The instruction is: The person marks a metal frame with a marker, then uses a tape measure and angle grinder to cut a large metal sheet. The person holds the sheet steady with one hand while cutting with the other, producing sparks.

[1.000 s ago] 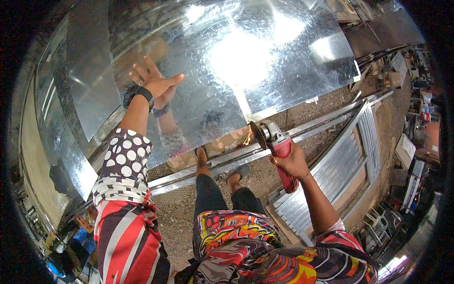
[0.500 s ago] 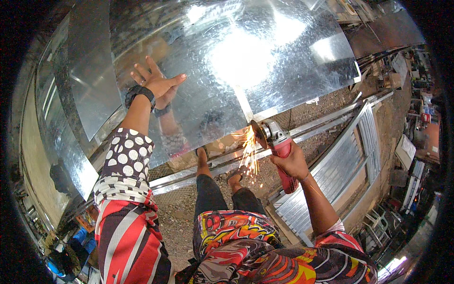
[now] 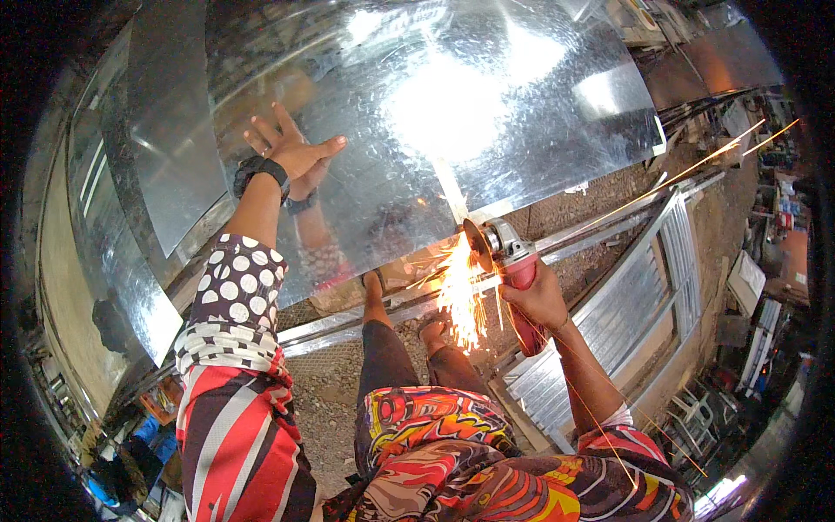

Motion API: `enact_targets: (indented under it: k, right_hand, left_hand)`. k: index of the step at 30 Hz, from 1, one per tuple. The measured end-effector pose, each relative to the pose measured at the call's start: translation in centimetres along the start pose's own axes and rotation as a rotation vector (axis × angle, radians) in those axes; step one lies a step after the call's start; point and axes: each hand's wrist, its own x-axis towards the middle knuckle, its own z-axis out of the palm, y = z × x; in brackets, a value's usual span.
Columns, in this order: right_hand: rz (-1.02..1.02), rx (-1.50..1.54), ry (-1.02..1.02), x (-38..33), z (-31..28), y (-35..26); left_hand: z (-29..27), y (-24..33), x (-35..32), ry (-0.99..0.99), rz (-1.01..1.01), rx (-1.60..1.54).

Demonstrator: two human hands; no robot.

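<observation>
A large shiny metal sheet spreads out before me and mirrors my arm and a bright light. My left hand lies on the sheet with fingers spread, a dark watch on its wrist. In my right hand is a red angle grinder, its grip running down past my fingers. The grinder's disc meets the sheet's near edge, at the end of a pale strip. Orange sparks pour down from the disc toward my feet, with a few streaks flying off to the right.
Long metal bars lie on gravelly ground just below the sheet. To the right rests a stack of ribbed metal panels. Other sheets stand along the left. My feet and legs are under the sheet's near edge.
The spark spray has grown thicker and brighter, and long streaks now shoot to the right. The grinder has barely shifted along the edge. My left hand stays spread on the sheet.
</observation>
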Motion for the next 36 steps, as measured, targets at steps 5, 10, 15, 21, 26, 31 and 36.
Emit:
enact_targets:
  k: [5,10,15,21,26,31,36]
  right_hand:
    - [-0.007,0.014,-0.052,0.0,-0.4,-0.9]
    - [-0.001,-0.109,-0.004,0.1,-0.3,-0.2]
    - [-0.02,0.047,-0.004,0.3,-0.1,0.7]
    - [0.004,0.053,-0.035,-0.1,-0.6,-0.4]
    - [-0.008,0.054,-0.013,-0.2,-0.4,-0.9]
    - [0.0,-0.003,-0.009,0.4,-0.5,-0.1]
    - [-0.1,0.208,-0.02,0.6,-0.4,0.9]
  left_hand:
    - [0.0,0.1,-0.1,0.024,0.009,0.051]
    - [-0.5,0.0,0.3,-0.012,0.046,0.002]
    - [0.0,-0.1,0.4,-0.004,0.055,-0.045]
    - [0.4,-0.1,0.8,-0.014,0.042,-0.012]
    - [0.2,0.1,0.6,-0.017,0.046,0.034]
    - [-0.5,0.4,-0.1,-0.044,0.019,-0.006]
    - [-0.6,0.6,-0.1,-0.004,0.051,0.013]
